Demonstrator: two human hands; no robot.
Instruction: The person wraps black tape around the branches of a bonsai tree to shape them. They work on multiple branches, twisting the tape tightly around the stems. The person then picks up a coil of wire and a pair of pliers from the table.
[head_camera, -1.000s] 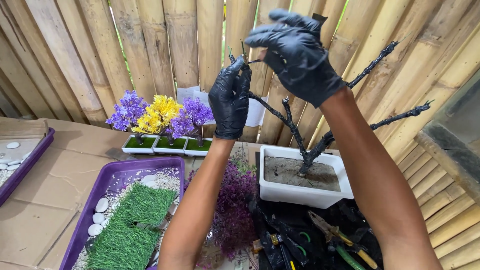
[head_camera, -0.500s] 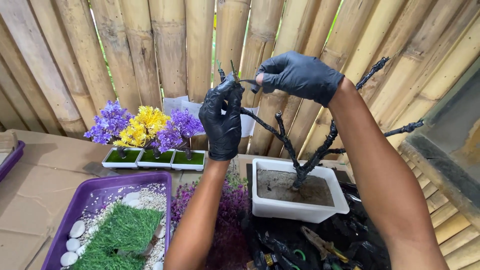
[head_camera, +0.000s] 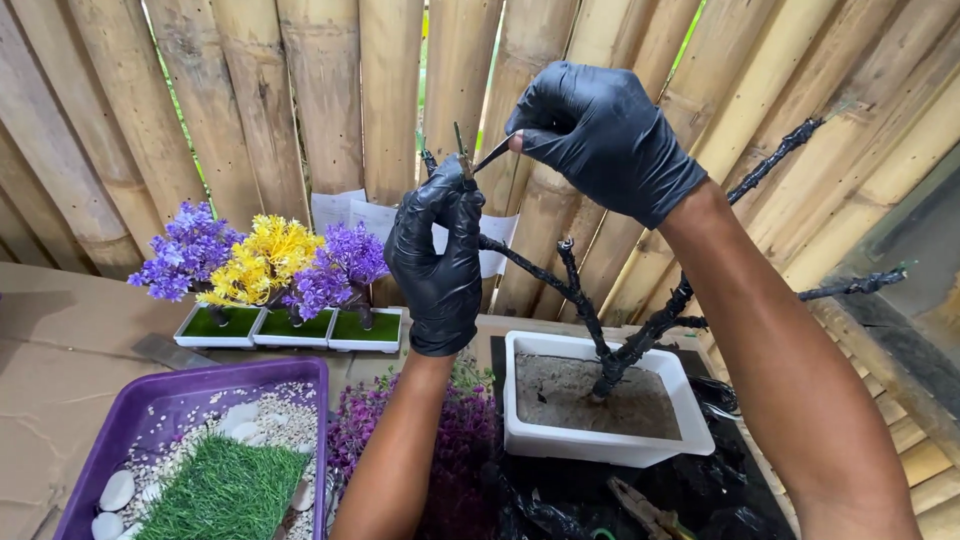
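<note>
Tape strip (head_camera: 492, 153) stays taut between right hand (head_camera: 600, 135) pinching it and left hand (head_camera: 440, 250), closed around the branch tip (head_camera: 462, 150) (upper centre); wrap snugly.

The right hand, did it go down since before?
Yes. The right hand was up above the left hand and the branch tips; now it has dropped lower and leftwards, its fingers pinching a thin strip right at the left hand's fingertips.

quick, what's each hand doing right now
Left hand: closed around the tip of a black branch.
Right hand: fingers pinched on a thin dark strip leading to that tip.
</note>
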